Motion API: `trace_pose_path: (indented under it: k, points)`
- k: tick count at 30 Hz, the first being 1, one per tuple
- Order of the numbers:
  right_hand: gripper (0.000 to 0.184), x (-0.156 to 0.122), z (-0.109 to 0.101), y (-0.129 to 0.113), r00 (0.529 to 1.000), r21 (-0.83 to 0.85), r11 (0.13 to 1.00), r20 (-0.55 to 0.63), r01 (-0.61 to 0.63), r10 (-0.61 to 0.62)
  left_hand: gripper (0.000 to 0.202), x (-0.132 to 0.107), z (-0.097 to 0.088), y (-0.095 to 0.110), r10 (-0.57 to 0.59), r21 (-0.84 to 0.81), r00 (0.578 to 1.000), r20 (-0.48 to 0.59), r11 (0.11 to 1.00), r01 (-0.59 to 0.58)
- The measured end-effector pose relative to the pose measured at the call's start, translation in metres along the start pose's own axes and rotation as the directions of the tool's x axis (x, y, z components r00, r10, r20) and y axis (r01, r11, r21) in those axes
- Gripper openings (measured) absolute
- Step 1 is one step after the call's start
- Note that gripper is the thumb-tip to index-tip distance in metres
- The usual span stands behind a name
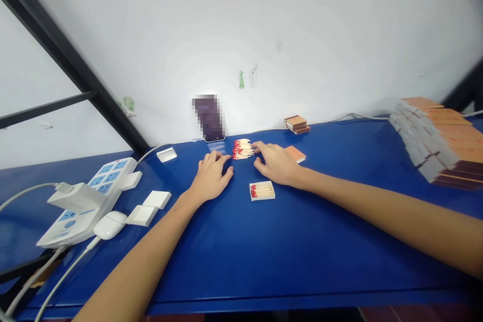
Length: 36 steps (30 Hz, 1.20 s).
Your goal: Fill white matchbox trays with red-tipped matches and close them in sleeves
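A pile of red-tipped matches (243, 149) lies on the blue table, between my two hands. My left hand (214, 175) rests at the red heads, its fingers apart and holding nothing I can see. On the other side, my right hand (276, 162) has its thumb and fingers apart, with a fingertip near the plain ends of the sticks. Just in front of the hands sits a white matchbox tray (262, 190) with several matches lying side by side in it. An orange matchbox cover (295, 154) is partly hidden behind my right hand.
Small white trays (142, 215) lie at the left, beside a power strip (113, 181) with plugs, cables and a white charging case (109, 225). A phone (211, 119) leans on the wall. Matchboxes (297, 124) stand behind; a big stack of matchboxes (445, 146) is at right.
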State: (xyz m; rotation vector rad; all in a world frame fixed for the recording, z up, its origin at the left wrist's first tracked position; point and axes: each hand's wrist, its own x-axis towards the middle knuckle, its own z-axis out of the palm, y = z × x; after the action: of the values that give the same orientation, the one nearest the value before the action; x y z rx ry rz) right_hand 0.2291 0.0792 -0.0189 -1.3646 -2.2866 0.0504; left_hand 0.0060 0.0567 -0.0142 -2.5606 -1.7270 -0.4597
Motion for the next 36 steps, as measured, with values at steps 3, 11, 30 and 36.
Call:
trace_pose_path:
  k: [3, 11, 30, 36]
  points:
    - [0.037, -0.0009, -0.0003, -0.0006, 1.0, -0.004, 1.0, -0.018, -0.021, 0.021, 0.044, -0.0001, -0.0003, -0.0003, 0.005, -0.001, 1.0, 0.004, 1.0, -0.005]
    - [0.03, 0.0006, 0.0017, 0.0019, 1.0, 0.018, 1.0, 0.005, 0.017, -0.018, 0.044, 0.0, 0.0008, -0.0021, 0.017, -0.004, 1.0, 0.007, 1.0, -0.017]
    - [0.026, 0.0007, -0.0025, -0.0006, 0.999, 0.017, 1.0, 0.033, 0.016, -0.017, 0.045, 0.0001, 0.0027, -0.0038, 0.012, -0.015, 1.0, 0.015, 1.0, -0.012]
    - [0.027, 0.0006, -0.0024, 0.0001, 0.999, 0.019, 1.0, 0.024, 0.023, -0.024, 0.045, -0.0002, 0.0027, -0.004, 0.015, -0.011, 1.0, 0.012, 1.0, -0.014]
